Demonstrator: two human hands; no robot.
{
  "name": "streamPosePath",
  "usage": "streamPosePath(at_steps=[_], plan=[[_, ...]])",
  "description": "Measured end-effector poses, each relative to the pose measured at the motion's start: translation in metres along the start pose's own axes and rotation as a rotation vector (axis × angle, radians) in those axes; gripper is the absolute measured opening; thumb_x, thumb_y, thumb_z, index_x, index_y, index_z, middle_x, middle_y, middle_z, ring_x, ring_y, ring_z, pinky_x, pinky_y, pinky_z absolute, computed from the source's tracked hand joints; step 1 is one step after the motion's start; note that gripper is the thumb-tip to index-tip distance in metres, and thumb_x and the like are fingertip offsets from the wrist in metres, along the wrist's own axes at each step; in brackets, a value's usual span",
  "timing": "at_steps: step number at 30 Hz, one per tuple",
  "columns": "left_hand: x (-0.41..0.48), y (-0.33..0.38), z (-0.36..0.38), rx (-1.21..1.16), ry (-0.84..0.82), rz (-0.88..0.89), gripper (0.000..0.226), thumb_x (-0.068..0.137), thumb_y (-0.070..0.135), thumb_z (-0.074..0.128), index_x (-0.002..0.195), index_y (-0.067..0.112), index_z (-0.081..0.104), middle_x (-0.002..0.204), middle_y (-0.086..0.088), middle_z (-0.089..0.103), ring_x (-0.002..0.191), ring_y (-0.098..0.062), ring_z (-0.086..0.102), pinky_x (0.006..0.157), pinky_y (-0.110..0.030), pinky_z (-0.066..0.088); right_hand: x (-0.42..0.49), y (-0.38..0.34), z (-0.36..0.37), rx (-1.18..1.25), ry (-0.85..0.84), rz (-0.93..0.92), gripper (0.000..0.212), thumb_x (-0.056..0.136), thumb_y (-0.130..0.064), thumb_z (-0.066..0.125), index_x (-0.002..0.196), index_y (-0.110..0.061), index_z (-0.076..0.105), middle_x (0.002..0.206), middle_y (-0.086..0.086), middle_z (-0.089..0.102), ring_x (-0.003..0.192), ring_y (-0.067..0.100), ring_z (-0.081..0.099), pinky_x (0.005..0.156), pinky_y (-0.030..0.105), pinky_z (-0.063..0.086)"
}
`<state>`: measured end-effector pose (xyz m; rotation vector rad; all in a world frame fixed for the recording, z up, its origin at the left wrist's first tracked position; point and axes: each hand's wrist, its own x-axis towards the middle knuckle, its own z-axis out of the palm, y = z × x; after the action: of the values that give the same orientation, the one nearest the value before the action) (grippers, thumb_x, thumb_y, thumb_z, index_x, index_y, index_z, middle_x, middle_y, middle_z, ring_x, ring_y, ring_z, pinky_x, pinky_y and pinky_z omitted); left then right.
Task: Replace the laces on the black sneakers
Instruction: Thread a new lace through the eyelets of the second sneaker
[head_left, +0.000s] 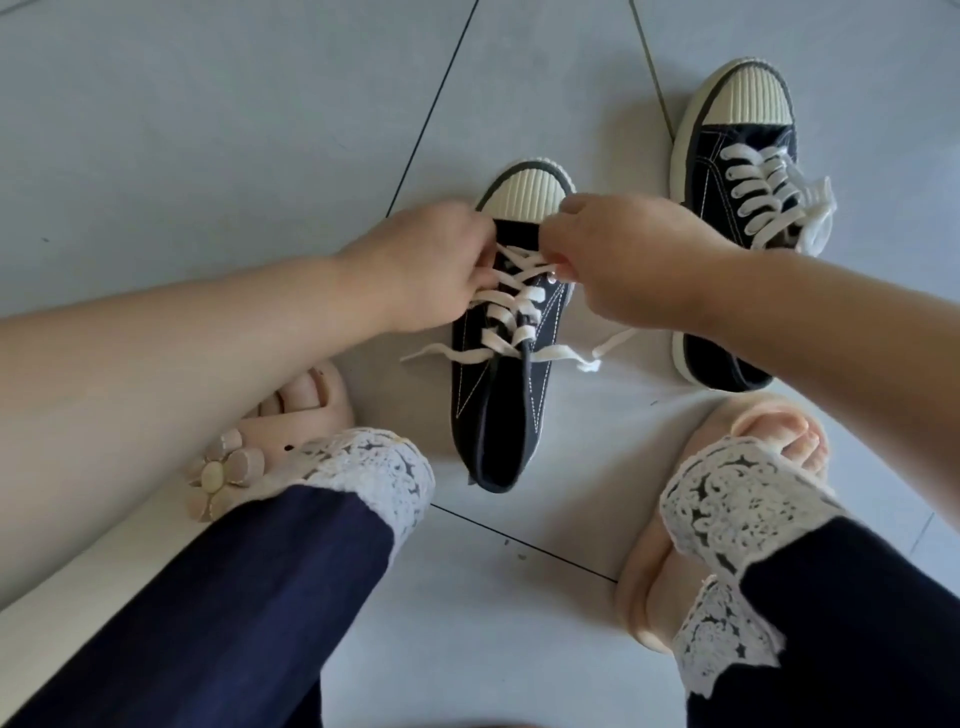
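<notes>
A black canvas sneaker (501, 400) with a cream ribbed toe cap stands on the floor between my feet, toe pointing away. A white lace (511, 301) crosses its eyelets, both loose ends trailing out sideways near the tongue. My left hand (426, 265) pinches the lace on the shoe's left side, near the lower crossings. My right hand (618, 260) pinches the lace on the right side, by a metal eyelet. A second black sneaker (727, 218) stands at the upper right, laced in white, with its lace ends bunched beside it.
Pale grey floor tiles (208, 130) with dark grout lines lie all around. My feet in pink slippers (654, 587) and dark trousers with white lace cuffs flank the near sneaker on both sides.
</notes>
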<state>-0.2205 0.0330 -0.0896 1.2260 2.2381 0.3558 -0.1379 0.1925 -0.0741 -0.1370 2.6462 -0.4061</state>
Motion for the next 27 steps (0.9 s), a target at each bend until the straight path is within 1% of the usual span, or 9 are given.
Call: streamPosePath(at_steps=[3,6,9,12,15,18,22,24,27], plan=[[-0.011,-0.002,0.011,-0.221,0.219,-0.081,0.014,0.081,0.014,0.066,0.089,0.003,0.065,0.091,-0.013,0.065,0.079,-0.018,0.053,0.067,-0.020,0.032,-0.014,-0.001,0.014,0.444,0.189,0.203,0.005,0.087,-0.010,0.058,0.090,-0.011,0.062,0.083,-0.004,0.054,0.077,0.013,0.050,0.068,0.021,0.036],[-0.013,-0.001,0.021,-0.377,0.261,-0.139,0.011,0.077,0.008,0.069,0.088,0.005,0.067,0.088,-0.007,0.068,0.073,-0.011,0.055,0.071,-0.020,0.042,-0.023,-0.011,0.032,0.770,0.265,0.377,0.013,0.081,-0.010,0.067,0.090,-0.018,0.063,0.077,-0.014,0.058,0.072,0.004,0.056,0.072,0.013,0.042],[-0.009,-0.001,0.025,-0.436,0.256,-0.172,0.015,0.075,0.003,0.068,0.090,0.005,0.067,0.084,-0.004,0.066,0.071,-0.010,0.054,0.069,-0.018,0.044,-0.020,-0.016,0.038,0.917,0.308,0.449,0.017,0.078,-0.007,0.070,0.086,-0.019,0.061,0.073,-0.016,0.057,0.065,-0.003,0.053,0.070,0.012,0.044],[-0.004,-0.003,0.024,-0.362,0.251,-0.148,0.016,0.075,0.004,0.068,0.092,0.004,0.068,0.085,0.000,0.059,0.073,-0.010,0.050,0.062,-0.013,0.033,-0.014,-0.015,0.037,0.820,0.311,0.443,0.014,0.077,-0.011,0.072,0.082,-0.019,0.061,0.069,-0.018,0.055,0.064,-0.002,0.052,0.068,0.013,0.043],[0.003,-0.007,0.011,-0.194,0.169,-0.053,0.015,0.079,0.008,0.064,0.093,0.002,0.067,0.093,-0.012,0.061,0.083,-0.024,0.054,0.068,-0.022,0.032,-0.009,-0.009,0.029,0.586,0.283,0.368,0.008,0.082,-0.017,0.067,0.088,-0.012,0.066,0.070,-0.011,0.053,0.070,0.010,0.051,0.066,0.019,0.038],[0.006,-0.006,-0.001,0.053,0.005,0.091,0.021,0.083,0.004,0.050,0.101,-0.001,0.061,0.102,-0.020,0.056,0.089,-0.037,0.054,0.070,-0.037,0.038,-0.008,-0.004,0.020,0.241,0.182,0.210,0.013,0.091,-0.020,0.055,0.098,-0.011,0.062,0.090,0.002,0.057,0.077,0.022,0.050,0.064,0.029,0.036],[0.000,-0.002,-0.009,0.220,-0.065,0.112,0.019,0.080,0.003,0.044,0.095,-0.002,0.055,0.098,-0.020,0.052,0.084,-0.039,0.053,0.061,-0.039,0.036,-0.006,-0.006,0.015,-0.029,0.159,0.121,0.017,0.095,-0.017,0.045,0.108,-0.014,0.057,0.101,0.004,0.058,0.080,0.029,0.056,0.059,0.030,0.037],[-0.001,-0.002,-0.009,0.173,-0.040,0.102,0.018,0.080,0.003,0.047,0.095,-0.001,0.057,0.097,-0.019,0.054,0.087,-0.038,0.054,0.065,-0.039,0.038,-0.005,-0.005,0.014,0.016,0.161,0.137,0.015,0.094,-0.016,0.048,0.105,-0.014,0.058,0.093,0.002,0.056,0.078,0.026,0.054,0.060,0.030,0.036],[-0.006,-0.002,-0.002,-0.067,0.072,0.023,0.014,0.083,0.005,0.057,0.095,0.000,0.064,0.096,-0.017,0.061,0.087,-0.030,0.055,0.071,-0.028,0.035,-0.010,-0.003,0.014,0.328,0.174,0.232,0.010,0.088,-0.020,0.059,0.095,-0.013,0.064,0.083,-0.003,0.054,0.077,0.016,0.049,0.067,0.026,0.036]])
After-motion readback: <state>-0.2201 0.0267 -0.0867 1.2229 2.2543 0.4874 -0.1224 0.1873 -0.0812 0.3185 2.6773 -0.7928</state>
